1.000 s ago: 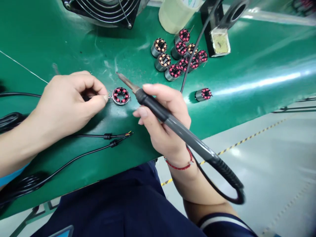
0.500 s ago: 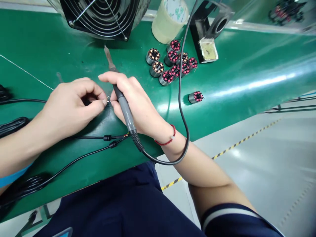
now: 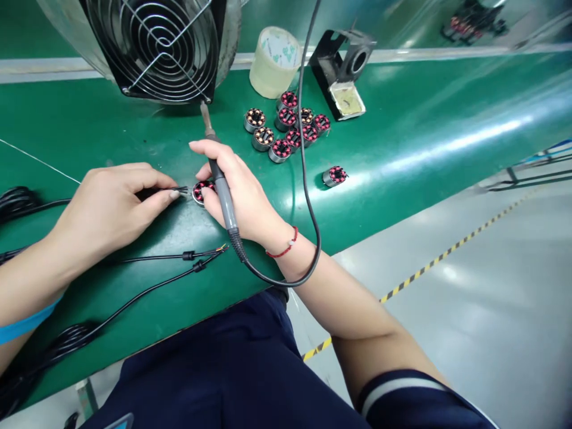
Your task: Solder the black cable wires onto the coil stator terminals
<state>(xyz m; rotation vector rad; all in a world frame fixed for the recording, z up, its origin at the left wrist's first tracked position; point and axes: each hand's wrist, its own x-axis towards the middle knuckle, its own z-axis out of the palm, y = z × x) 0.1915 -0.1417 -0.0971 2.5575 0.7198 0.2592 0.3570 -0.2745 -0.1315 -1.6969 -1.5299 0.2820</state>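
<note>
My left hand (image 3: pixel 118 205) pinches the end of a black cable, whose thin wire ends (image 3: pixel 183 190) poke out past the fingertips. Just right of them, my right hand (image 3: pixel 232 190) has its thumb and a finger on a small round motor stator (image 3: pixel 201 192) with red windings. A grey soldering iron (image 3: pixel 224 199) lies across that same hand, under the index finger, its tip up near the fan. The wire ends are close to the stator; whether they touch it is too small to tell. Two black cables (image 3: pixel 165 257) with bared coloured ends lie below my hands.
A fan (image 3: pixel 163 50) stands at the back left, beside a tape roll (image 3: pixel 274 62) and an iron stand (image 3: pixel 346 71). Several stators (image 3: pixel 286 119) are grouped before them; one (image 3: pixel 334 176) sits apart. The iron's cord (image 3: pixel 304 155) loops over my right wrist. Coiled cables (image 3: pixel 71 339) lie lower left.
The stator in my right hand now shows, and the cable's wire ends extend from my left fingertips. My hands are slightly farther apart. The whole view has shifted.
</note>
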